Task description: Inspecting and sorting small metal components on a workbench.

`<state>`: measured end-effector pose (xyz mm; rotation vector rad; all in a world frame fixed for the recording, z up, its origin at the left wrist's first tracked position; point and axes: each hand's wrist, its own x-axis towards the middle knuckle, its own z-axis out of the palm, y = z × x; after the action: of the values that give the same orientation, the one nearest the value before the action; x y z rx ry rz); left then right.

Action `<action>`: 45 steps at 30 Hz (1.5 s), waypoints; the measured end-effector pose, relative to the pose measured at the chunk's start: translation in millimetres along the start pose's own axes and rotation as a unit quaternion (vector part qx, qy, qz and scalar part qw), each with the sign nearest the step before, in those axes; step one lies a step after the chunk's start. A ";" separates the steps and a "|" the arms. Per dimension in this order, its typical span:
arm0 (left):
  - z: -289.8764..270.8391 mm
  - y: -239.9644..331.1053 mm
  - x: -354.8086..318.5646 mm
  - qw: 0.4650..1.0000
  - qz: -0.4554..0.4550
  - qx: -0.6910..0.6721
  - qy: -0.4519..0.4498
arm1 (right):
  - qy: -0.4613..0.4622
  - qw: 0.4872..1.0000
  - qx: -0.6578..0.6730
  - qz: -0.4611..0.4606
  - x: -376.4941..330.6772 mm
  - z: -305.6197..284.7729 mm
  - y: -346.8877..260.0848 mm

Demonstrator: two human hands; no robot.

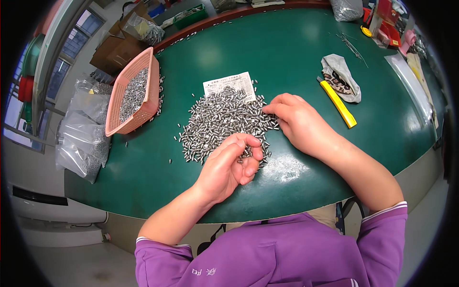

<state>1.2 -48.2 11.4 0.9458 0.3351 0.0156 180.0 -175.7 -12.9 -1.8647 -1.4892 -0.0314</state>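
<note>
A heap of small shiny metal pins, short and rounded at the ends, is spread on the green table. At the heap's near edge, my left hand is curled with its palm turned inward; a few metal pins show within the curl of its fingers. My right hand touches the heap's right edge, thumb and fingers drawn together. Whatever lies between those fingertips is hidden. Under the far side of the heap lies a white printed paper slip, partly covered by pins.
A pink plastic basket of similar pins stands left, beside clear bags of metal parts. On the right lie a yellow utility knife and a grey cloth pouch. Thin wires and a cardboard box are farther back.
</note>
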 end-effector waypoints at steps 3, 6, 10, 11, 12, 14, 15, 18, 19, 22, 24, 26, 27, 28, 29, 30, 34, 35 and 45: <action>0.2 -0.4 -0.1 1.000 -0.006 -0.005 0.004 | -0.014 0.999 0.052 0.005 -2.1 1.8 -5.8; -0.4 -0.5 0.2 1.000 -0.008 -0.007 0.005 | -0.020 0.996 0.088 -0.006 0.0 3.8 -10.6; -0.7 -0.3 1.1 1.000 -0.003 -0.008 -0.004 | -0.003 0.987 0.151 -0.046 5.3 -1.5 -9.9; -1.2 -0.4 0.5 1.000 0.002 -0.010 -0.005 | 0.019 0.991 0.127 -0.042 8.8 -5.7 -9.0; -1.3 -0.2 -0.2 1.000 0.003 -0.011 -0.003 | 0.041 0.993 0.102 -0.039 12.6 -11.5 -6.4; -0.2 0.6 -0.7 1.000 0.002 -0.007 0.000 | 0.070 0.997 0.015 -0.009 15.8 -22.0 4.5; 0.2 0.4 -0.7 1.000 0.002 -0.006 -0.002 | 0.071 0.997 0.014 -0.009 14.2 -23.5 11.9; 0.1 -0.4 -0.4 1.000 -0.001 -0.006 0.002 | 0.050 0.997 -0.059 0.002 9.8 -15.3 27.6; 0.1 -0.2 -0.2 1.000 -0.001 -0.005 0.003 | 0.051 0.997 -0.060 0.003 9.2 -15.1 28.6; -0.5 -0.2 -0.2 1.000 0.000 -0.005 -0.001 | -0.010 0.997 -0.070 -0.037 11.4 -13.9 19.7; -1.3 -0.1 -0.5 1.000 0.002 -0.005 -0.004 | -0.029 0.996 -0.080 -0.020 10.9 -15.7 14.1; -1.4 -0.1 -0.6 1.000 0.004 -0.003 -0.005 | -0.048 0.995 -0.091 -0.001 9.7 -18.4 9.3; -1.3 -0.2 -0.5 1.000 0.004 -0.003 -0.006 | -0.046 0.994 -0.103 -0.002 8.8 -19.7 7.5; -1.2 -0.4 -0.5 1.000 0.002 -0.003 -0.003 | -0.044 0.992 -0.115 -0.003 7.9 -20.3 6.2; -1.1 -0.4 -0.4 1.000 0.000 -0.003 -0.001 | -0.044 0.992 -0.115 -0.002 6.9 -20.1 5.7; -0.5 -0.1 -0.4 1.000 -0.001 -0.003 -0.001 | -0.043 0.992 -0.121 0.000 6.0 -19.7 5.4; -1.1 0.1 -0.5 1.000 -0.001 -0.005 0.002 | -0.015 0.993 -0.116 -0.016 5.8 -18.6 1.9; -1.5 -0.1 -0.2 1.000 0.002 -0.009 -0.003 | -0.016 0.993 -0.116 -0.016 6.4 -18.8 -0.2; -1.4 -2.3 1.3 0.999 -0.022 -0.008 -0.023 | -0.018 0.976 0.194 -0.099 6.2 -16.7 -34.8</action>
<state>1.8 -48.2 8.4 0.9216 0.3119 -0.0440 159.3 -177.8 20.1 -1.4085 -1.5729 0.1874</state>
